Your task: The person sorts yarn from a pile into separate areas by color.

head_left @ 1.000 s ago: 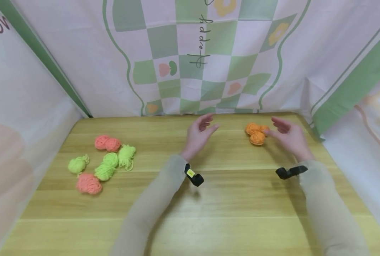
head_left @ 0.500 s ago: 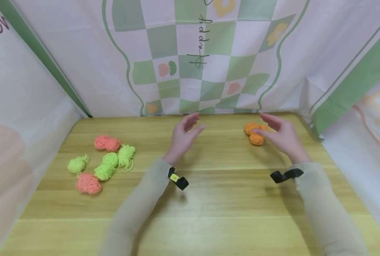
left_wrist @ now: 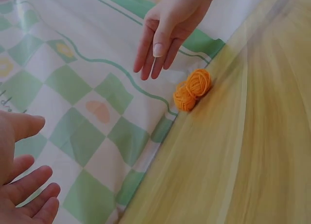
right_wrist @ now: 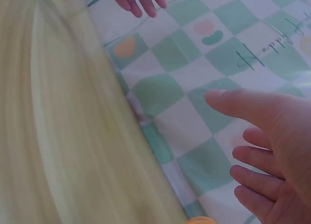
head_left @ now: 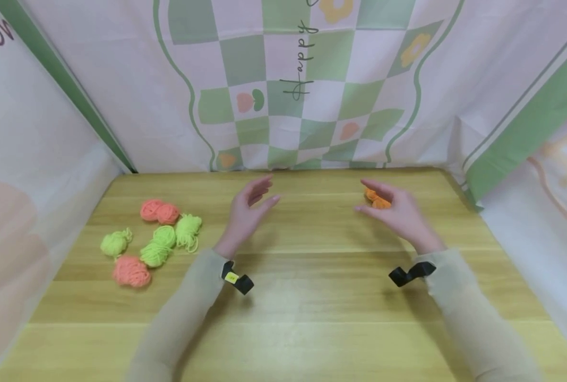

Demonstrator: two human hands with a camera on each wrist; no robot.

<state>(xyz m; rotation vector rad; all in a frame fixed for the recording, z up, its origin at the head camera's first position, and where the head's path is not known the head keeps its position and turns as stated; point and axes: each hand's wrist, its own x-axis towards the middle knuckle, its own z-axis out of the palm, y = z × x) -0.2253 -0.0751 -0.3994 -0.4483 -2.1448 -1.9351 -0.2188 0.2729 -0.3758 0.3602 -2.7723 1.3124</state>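
My left hand [head_left: 246,215] is raised over the middle of the table, thumb and fingers spread apart, holding nothing. To the right, my right hand [head_left: 400,215] hovers with relaxed fingers and nothing in its grasp. It partly hides a cluster of small orange yarn balls [head_left: 378,199] in the head view; in the left wrist view the orange yarn balls [left_wrist: 193,90] lie on the wood below that hand's fingertips. Left of my left hand lie bright green yarn bundles [head_left: 158,245] and coral-pink yarn balls [head_left: 131,271], grouped on the table.
The wooden table [head_left: 293,297] runs back to a hanging cloth [head_left: 288,116] with green checks and the word Happy. More cloth walls [head_left: 40,212] stand on the left and right. Each wrist wears a black camera band [head_left: 238,278].
Both hands have moved left, the left hand farther, toward the green and pink yarn. My right hand now covers more of the orange balls. The yarn stays where it was.
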